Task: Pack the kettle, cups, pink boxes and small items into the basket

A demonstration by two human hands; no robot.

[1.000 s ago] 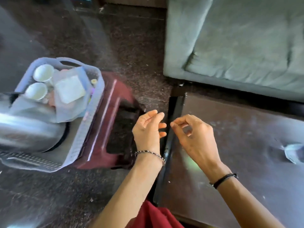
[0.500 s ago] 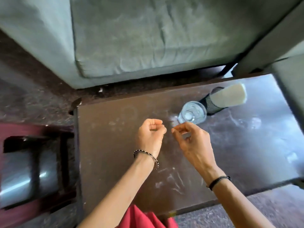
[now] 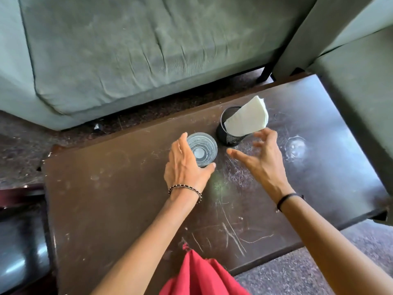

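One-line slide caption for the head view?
Left hand wraps a clear drinking glass; open right hand hovers beside a black mesh holder of white napkins.

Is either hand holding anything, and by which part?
The left hand grips the clear round drinking glass by its side wall; the right hand, spread near the black mesh cup, holds nothing.

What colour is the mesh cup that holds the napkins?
The mesh cup is black; head view shows it.

The left hand [image 3: 185, 169] grips the drinking glass [image 3: 203, 151] on the table [image 3: 106, 199]. The right hand [image 3: 262, 159], fingers spread, hovers beside the mesh napkin holder [image 3: 228, 136].
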